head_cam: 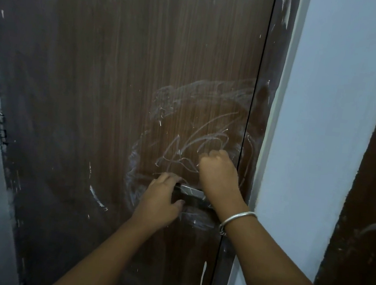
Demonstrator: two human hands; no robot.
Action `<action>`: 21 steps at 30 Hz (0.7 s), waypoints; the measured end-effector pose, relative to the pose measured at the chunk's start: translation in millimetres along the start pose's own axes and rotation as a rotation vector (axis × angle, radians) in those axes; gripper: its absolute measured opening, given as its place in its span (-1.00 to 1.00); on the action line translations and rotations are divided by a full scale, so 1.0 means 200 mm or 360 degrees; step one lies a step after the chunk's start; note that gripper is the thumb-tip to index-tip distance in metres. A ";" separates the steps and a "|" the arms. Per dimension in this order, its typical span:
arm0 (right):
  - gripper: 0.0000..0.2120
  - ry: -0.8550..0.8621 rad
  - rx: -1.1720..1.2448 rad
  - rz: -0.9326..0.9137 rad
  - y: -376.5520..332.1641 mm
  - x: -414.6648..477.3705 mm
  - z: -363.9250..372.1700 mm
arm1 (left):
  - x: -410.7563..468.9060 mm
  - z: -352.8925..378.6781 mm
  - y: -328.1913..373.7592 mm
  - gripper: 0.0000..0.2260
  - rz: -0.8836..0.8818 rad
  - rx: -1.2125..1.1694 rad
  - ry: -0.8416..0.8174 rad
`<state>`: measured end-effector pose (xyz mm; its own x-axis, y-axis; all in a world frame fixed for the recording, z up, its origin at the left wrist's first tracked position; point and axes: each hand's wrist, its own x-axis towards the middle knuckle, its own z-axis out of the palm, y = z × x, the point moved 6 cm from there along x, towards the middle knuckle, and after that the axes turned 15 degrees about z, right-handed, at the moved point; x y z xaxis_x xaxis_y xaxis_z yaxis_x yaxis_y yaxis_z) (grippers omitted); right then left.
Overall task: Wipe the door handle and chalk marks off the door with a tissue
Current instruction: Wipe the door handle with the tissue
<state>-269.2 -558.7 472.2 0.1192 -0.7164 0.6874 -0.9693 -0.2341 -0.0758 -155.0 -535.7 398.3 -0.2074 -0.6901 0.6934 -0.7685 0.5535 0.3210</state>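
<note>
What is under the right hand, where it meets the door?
The right hand is curled against the door, with chalk marks running out from beneath it. No tissue shows; the curled fingers would hide one. Its wrist covers the right end of the door handle.

A pale wall (338, 111) separates a paint-flecked door frame (281, 59) from a dark panel (372, 208).

The light was dim and flat, with a cool bluish cast on the wall (338, 111) at the right. The door (119, 77) showed brightest down its upper middle and sank to near black toward its left edge and bottom. A small glint sat on the door handle (190, 190). Everything looked soft and slightly smeared, and the wide lens bent the door's edges.
</note>
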 end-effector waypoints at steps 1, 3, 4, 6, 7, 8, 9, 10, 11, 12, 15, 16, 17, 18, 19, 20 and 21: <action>-0.87 0.0037 0.0027 0.0096 0.02 0.00 -0.01 | 0.00 0.00 0.00 -0.52 0.0010 0.0017 -0.0011; -0.88 0.0037 0.0013 0.0145 0.00 0.00 0.00 | 0.01 0.00 0.01 -0.53 0.0018 0.0034 -0.0024; -0.86 0.0001 -0.0016 0.0079 -0.04 0.01 0.01 | 0.01 -0.01 0.01 -0.54 0.0019 0.0028 -0.0026; -0.84 -0.0070 -0.0053 -0.0060 -0.10 0.02 0.02 | 0.02 -0.01 0.01 -0.56 0.0007 0.0009 -0.0020; -0.84 -0.0074 -0.0063 -0.0087 -0.10 0.02 0.02 | 0.01 -0.01 0.01 -0.56 0.0004 0.0014 -0.0018; -0.84 -0.0051 -0.0055 -0.0077 -0.08 0.02 0.01 | 0.01 -0.01 0.01 -0.54 0.0009 0.0030 -0.0026; -0.85 -0.0008 -0.0024 -0.0031 -0.05 0.03 0.01 | 0.01 -0.01 0.01 -0.52 0.0023 0.0054 -0.0049; -0.85 0.0045 0.0040 0.0049 -0.01 0.02 0.01 | 0.00 0.00 0.01 -0.48 0.0042 0.0086 -0.0081; -0.85 0.0111 0.0139 0.0156 0.04 0.01 0.00 | 0.00 0.00 0.01 -0.46 0.0058 0.0119 -0.0113; -0.84 0.0172 0.0248 0.0268 0.08 -0.01 -0.01 | 0.00 0.00 0.02 -0.44 0.0066 0.0143 -0.0134; -0.80 0.0284 0.0526 0.0526 0.14 -0.05 0.00 | -0.01 0.00 0.02 -0.42 0.0045 0.0141 -0.0144; -0.78 0.0313 0.0601 0.0589 0.14 -0.05 0.01 | -0.01 0.00 0.02 -0.42 0.0036 0.0135 -0.0151; -0.77 0.0338 0.0671 0.0648 0.15 -0.06 0.02 | -0.01 0.00 0.02 -0.42 0.0030 0.0131 -0.0165; -0.76 0.0360 0.0736 0.0693 0.16 -0.07 0.02 | -0.01 0.00 0.03 -0.41 0.0029 0.0134 -0.0182; -0.75 0.0385 0.0788 0.0724 0.16 -0.08 0.03 | -0.01 0.00 0.03 -0.40 0.0036 0.0143 -0.0202; -0.73 0.0409 0.0833 0.0749 0.16 -0.09 0.04 | -0.01 0.00 0.03 -0.38 0.0050 0.0155 -0.0226; -0.71 0.0435 0.0876 0.0775 0.16 -0.11 0.05 | -0.01 0.01 0.03 -0.36 0.0066 0.0166 -0.0258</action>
<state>-301.2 -557.6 447.7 -0.4186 -0.6515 0.6327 -0.6442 -0.2780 -0.7125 -159.1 -531.5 397.3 -0.3284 -0.7384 0.5890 -0.8142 0.5374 0.2198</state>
